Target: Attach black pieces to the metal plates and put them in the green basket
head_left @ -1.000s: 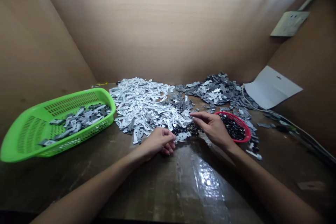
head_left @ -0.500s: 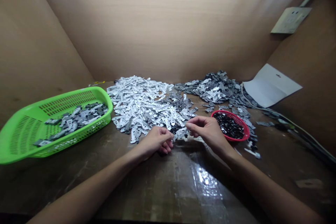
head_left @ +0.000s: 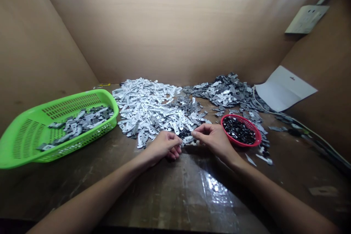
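Note:
My left hand [head_left: 167, 145] is closed in a pinch on the left end of a small silvery metal plate [head_left: 187, 139], held low over the table. At the plate's other end is my right hand [head_left: 214, 139], thumb and forefinger pressed together; what they pinch is too small to make out. Just behind the fingers lie small black parts [head_left: 185, 132] and a broad pile of whitish metal plates [head_left: 148, 108]. Close by on the right stands a red basket [head_left: 259, 137] holding many small black pieces.
A green basket [head_left: 22, 153] with assembled-looking metal parts stands at the left. Darker grey plates [head_left: 230, 89] are heaped at the back right, by a bent white card [head_left: 285, 89] and a cable [head_left: 309, 131]. Wooden panels enclose the table, and a socket box [head_left: 307, 19] hangs on the right.
My right hand has come slightly left and down, its fingertips now against the metal plate's right end. My left hand has stayed nearly still. The view has shifted a little.

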Tool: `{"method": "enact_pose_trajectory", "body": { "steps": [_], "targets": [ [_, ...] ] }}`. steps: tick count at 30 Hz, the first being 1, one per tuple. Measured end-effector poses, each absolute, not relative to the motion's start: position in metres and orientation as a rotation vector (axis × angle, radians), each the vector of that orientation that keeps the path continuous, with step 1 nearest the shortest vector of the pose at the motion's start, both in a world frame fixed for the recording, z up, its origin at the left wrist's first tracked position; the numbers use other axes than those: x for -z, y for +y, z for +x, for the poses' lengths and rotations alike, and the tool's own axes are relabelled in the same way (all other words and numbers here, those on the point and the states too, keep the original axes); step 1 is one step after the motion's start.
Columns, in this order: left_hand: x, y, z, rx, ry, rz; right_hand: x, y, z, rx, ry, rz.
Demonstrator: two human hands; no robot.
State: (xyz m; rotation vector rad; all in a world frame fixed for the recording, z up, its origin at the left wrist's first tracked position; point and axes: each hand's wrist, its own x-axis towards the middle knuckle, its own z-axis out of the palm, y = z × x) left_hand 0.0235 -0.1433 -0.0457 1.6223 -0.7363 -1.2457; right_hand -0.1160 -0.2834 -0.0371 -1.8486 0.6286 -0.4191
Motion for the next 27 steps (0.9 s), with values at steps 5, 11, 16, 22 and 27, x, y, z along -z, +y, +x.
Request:
{"method": "enact_pose_trajectory", "body": {
  "steps": [5, 11, 16, 22, 27],
  "targets": [
    [0.047, -0.143, 0.024, 1.253, -0.739, 1.622, 0.039, -0.284, -0.116, 0.383, 0.621, -1.803],
    [0.048, -0.143, 0.024, 1.253, -0.737, 1.624, 0.04, -0.284, -0.116, 0.392, 0.614, -1.781],
    [0.049, -0.143, 0.025, 1.253, -0.732, 1.619, 0.04, -0.281, -0.116, 0.436, 0.628, -1.809],
    [0.052, -0.142, 0.027, 1.218, -0.724, 1.607, 0.038, -0.285, -0.117, 0.484, 0.625, -1.894],
    [0.052, -0.143, 0.028, 1.212, -0.735, 1.565, 0.038, -0.293, -0.117, 0.452, 0.635, -1.81]
  ]
}}
